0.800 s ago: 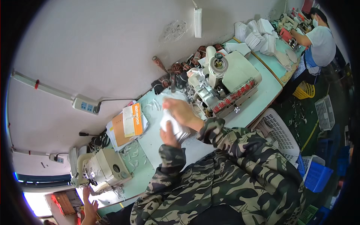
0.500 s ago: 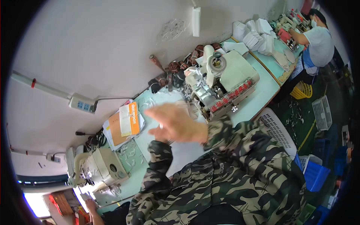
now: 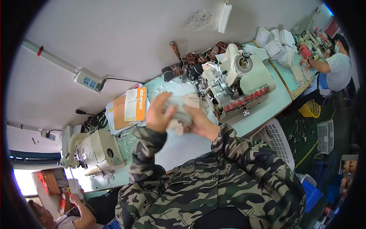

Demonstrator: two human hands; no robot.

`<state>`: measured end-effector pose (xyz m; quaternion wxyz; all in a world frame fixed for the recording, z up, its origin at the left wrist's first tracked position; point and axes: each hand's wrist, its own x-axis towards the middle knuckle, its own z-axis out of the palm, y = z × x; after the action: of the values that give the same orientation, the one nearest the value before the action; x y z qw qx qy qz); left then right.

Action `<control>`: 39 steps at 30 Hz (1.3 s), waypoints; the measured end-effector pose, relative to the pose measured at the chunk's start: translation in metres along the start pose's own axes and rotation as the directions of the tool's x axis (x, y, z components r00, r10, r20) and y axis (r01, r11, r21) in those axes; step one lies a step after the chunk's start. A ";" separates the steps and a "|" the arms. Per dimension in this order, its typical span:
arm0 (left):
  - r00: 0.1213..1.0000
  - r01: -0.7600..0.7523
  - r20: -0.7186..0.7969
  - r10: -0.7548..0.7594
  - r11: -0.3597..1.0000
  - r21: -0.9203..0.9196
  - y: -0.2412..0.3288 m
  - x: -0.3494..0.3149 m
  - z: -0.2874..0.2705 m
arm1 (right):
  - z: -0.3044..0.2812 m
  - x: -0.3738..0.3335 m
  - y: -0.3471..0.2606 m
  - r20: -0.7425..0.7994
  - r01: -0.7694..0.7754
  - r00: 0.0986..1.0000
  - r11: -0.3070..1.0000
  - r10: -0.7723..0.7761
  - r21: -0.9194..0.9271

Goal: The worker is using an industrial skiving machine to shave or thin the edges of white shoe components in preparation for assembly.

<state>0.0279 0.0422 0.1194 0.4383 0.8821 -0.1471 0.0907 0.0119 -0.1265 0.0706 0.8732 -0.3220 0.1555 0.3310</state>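
Between my hands, over the table, is a stack of thin whitish-grey pieces (image 3: pixel 180 113), smeared by motion; I cannot make out their kind. My right hand (image 3: pixel 203 124) is closed on the stack's right side. At its left edge, my left hand (image 3: pixel 157 116) is raised with thumb and fingers apart, close beside the pieces; blur hides whether it touches them. Pale beige pieces (image 3: pixel 191 100) lie on the table just beyond the hands. A cream machine with a red-marked front edge (image 3: pixel 249 86) stands to the right of my right hand.
Left of my hands lie an orange-and-white notebook (image 3: pixel 136 105) and papers. A second cream machine (image 3: pixel 100 150) stands farther left. Brown and black bundles (image 3: pixel 192 59) line the wall. A white basket (image 3: pixel 280 139) is at right. Co-workers are at far right (image 3: pixel 337 70) and lower left (image 3: pixel 76 213).
My hands, pressed together before, have moved apart, and the stack between them now shows. The whole view has shifted. The lower-left co-worker shows more now.
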 end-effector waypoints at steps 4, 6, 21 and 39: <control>0.967 -0.229 -0.013 0.253 0.898 0.375 -0.001 -0.010 0.013 | 0.002 -0.017 -0.013 0.199 -0.100 0.977 0.991 0.081 0.087; 0.986 -0.021 -0.161 -0.040 0.933 -0.359 -0.027 -0.034 0.028 | 0.013 -0.017 -0.009 0.187 -0.044 0.982 0.991 0.019 0.128; 0.861 0.488 0.327 -0.389 0.452 -0.747 -0.065 -0.053 0.059 | 0.001 -0.010 0.013 0.101 -0.165 0.979 0.979 0.177 -0.123; 0.748 0.401 0.212 -0.629 0.174 -0.900 -0.181 -0.126 0.069 | -0.081 0.076 0.053 0.183 0.002 0.892 -0.402 -0.413 -0.916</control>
<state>-0.0273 0.1137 -0.0933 0.8604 0.4705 0.1838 -0.0680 0.0272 -0.1136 -0.0507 0.2474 -0.9545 -0.1393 0.0918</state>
